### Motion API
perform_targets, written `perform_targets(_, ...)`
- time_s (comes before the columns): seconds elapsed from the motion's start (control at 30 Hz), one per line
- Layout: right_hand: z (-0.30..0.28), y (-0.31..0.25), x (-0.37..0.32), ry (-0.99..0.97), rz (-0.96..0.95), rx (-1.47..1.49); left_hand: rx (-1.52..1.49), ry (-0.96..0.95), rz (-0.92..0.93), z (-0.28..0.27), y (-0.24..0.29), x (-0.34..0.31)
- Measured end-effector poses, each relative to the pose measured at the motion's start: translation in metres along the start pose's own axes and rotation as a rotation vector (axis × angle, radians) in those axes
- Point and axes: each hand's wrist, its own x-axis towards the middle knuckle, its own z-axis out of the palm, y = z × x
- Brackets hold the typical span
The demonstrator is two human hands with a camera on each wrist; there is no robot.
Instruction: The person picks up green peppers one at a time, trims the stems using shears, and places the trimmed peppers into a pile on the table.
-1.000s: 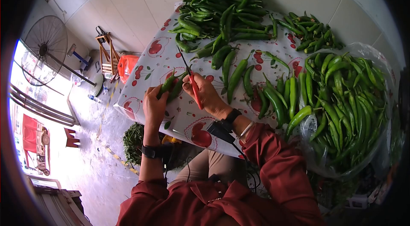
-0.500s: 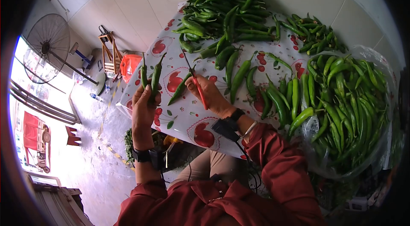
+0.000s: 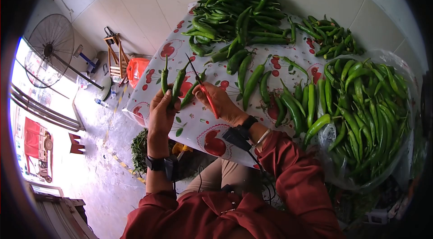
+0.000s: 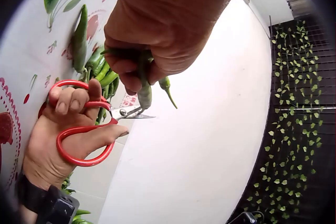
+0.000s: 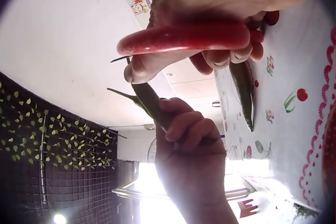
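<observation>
- the left hand (image 3: pixel 161 112) is raised over the table's left front part, fingers curled around two peppers (image 3: pixel 178 86), a firm grasp.
- the right hand (image 3: pixel 222 106) is above the table (image 3: pixel 194 128), to the right of the left hand, thumb and fingers through the red handles of the scissors (image 3: pixel 210 102); it grasps them, blades pointing to the table's far side.
- the two peppers are slim and green, thin stems on, tips spread apart above the table; the blades are near one, contact hard to tell.
- a loose pepper (image 3: pixel 188 97) lies on the table between the hands.
- a big pile (image 3: pixel 246 20) sits at the table's far side, a full clear bag (image 3: pixel 325 137) at its right.
</observation>
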Motion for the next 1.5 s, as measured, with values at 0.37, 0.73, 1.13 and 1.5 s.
perform_targets(0.37,-0.002,-0.006,-0.005,0.030,0.140,0.329,0.017,0.079,-0.066,-0.001,-0.009,-0.005)
perform_targets(0.73,-0.007,-0.006,0.000,0.239,0.178,0.299,1.174,0.194,0.286,-0.030,-0.017,0.028)
perform_targets(1.13,-0.006,-0.013,-0.002,0.284,0.166,0.368,1.324,-0.109,0.308,-0.004,0.002,0.036)
perform_targets(1.5,-0.005,-0.002,0.001,0.321,0.087,0.347,1.579,-0.398,0.621,0.028,-0.013,0.154)
